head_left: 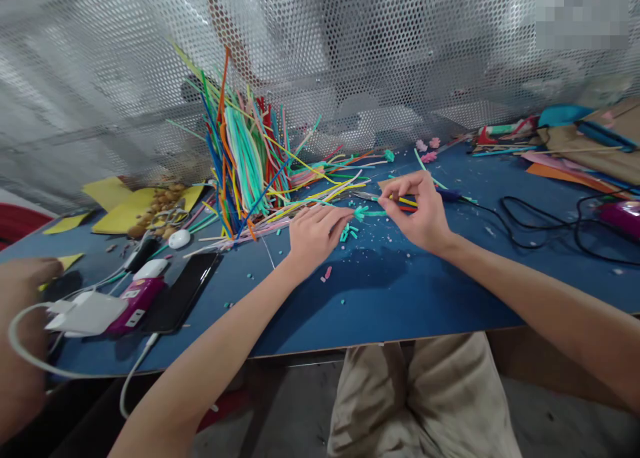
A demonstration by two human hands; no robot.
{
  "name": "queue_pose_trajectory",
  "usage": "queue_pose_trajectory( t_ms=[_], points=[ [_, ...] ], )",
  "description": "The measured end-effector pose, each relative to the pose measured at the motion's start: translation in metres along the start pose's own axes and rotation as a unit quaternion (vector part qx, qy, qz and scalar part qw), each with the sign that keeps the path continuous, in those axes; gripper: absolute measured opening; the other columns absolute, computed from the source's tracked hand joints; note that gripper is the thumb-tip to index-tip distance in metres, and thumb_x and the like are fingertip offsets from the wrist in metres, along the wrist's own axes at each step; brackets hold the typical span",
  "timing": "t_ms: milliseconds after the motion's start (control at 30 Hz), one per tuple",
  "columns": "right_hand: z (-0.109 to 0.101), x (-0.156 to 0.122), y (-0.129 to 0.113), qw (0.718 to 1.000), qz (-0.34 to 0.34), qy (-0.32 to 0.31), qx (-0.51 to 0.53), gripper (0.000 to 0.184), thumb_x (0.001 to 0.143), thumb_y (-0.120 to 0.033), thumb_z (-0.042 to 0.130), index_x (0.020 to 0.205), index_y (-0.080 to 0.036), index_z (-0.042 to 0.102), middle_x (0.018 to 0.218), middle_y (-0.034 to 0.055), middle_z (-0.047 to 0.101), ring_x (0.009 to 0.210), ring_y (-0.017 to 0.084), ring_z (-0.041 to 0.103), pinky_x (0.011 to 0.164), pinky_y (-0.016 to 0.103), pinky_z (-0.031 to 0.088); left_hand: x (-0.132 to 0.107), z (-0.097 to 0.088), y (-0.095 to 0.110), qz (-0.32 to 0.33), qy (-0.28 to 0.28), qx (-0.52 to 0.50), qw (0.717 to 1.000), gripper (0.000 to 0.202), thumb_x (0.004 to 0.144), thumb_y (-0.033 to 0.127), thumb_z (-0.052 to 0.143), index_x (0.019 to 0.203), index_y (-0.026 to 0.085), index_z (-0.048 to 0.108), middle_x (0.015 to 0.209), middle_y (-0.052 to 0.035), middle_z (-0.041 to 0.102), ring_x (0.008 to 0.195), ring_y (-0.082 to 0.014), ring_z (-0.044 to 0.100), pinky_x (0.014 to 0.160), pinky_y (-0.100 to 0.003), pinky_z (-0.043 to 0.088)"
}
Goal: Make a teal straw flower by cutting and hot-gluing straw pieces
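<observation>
My left hand rests on the blue table with its fingers curled, pinching the end of a teal pipe cleaner. My right hand is closed round a small tool with a yellow and red handle whose tip meets the teal piece. Several short teal offcuts lie on the table just below the fingers. A pink offcut lies nearer to me.
A tall bundle of coloured pipe cleaners stands behind my left hand. A phone, a pink device and a white charger lie at left. Black cable and craft papers lie at right. Another person's hand is at far left.
</observation>
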State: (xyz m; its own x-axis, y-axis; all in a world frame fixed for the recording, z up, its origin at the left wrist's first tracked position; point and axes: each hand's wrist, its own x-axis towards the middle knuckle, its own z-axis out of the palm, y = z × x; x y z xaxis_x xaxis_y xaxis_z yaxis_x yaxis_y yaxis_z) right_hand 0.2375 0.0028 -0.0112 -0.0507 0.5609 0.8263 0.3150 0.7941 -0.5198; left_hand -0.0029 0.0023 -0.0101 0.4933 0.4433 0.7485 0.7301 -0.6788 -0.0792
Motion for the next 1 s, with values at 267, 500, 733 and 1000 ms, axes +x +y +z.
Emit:
queue_pose_trajectory(
  t_ms=[267,500,733,1000],
  points=[
    [-0.015,0.011,-0.006,0.977,-0.151,-0.09,-0.121,0.034,0.087,-0.025,0.069,0.08,-0.027,0.036,0.085,-0.0012,0.076,0.079,0.02,0.064,0.081,0.044,0.05,0.003,-0.007,0.006,0.006,0.006,0.026,1.0,0.015,0.101,0.034,0.059,0.106,0.03,0.072,0.094,0.0049,0.078,0.085,-0.015,0.07,0.075,-0.035,0.038],
    [-0.012,0.006,-0.004,0.979,-0.113,-0.124,-0.119,0.025,0.089,-0.027,0.067,0.083,-0.027,0.042,0.087,0.0013,0.074,0.084,0.021,0.063,0.079,0.041,0.05,0.003,-0.011,0.007,0.012,-0.005,0.045,0.999,0.02,0.103,0.036,0.054,0.109,0.03,0.072,0.091,0.0041,0.077,0.083,-0.0148,0.068,0.074,-0.035,0.035],
    [-0.01,0.008,-0.006,0.973,-0.139,-0.138,-0.119,0.019,0.091,-0.026,0.063,0.086,-0.027,0.045,0.085,0.0032,0.073,0.081,0.022,0.064,0.075,0.041,0.052,0.003,-0.01,0.008,0.022,-0.004,0.032,0.999,0.02,0.104,0.036,0.052,0.11,0.031,0.071,0.093,0.0036,0.078,0.084,-0.0137,0.069,0.074,-0.036,0.035],
    [-0.01,0.008,-0.004,0.963,-0.17,-0.157,-0.141,0.01,0.093,-0.026,0.061,0.086,-0.027,0.054,0.083,0.0019,0.071,0.082,0.021,0.065,0.079,0.042,0.054,0.004,-0.012,0.011,0.022,-0.013,0.039,0.999,0.021,0.104,0.037,0.051,0.107,0.029,0.07,0.09,0.004,0.077,0.083,-0.0145,0.068,0.074,-0.036,0.036]
  ],
)
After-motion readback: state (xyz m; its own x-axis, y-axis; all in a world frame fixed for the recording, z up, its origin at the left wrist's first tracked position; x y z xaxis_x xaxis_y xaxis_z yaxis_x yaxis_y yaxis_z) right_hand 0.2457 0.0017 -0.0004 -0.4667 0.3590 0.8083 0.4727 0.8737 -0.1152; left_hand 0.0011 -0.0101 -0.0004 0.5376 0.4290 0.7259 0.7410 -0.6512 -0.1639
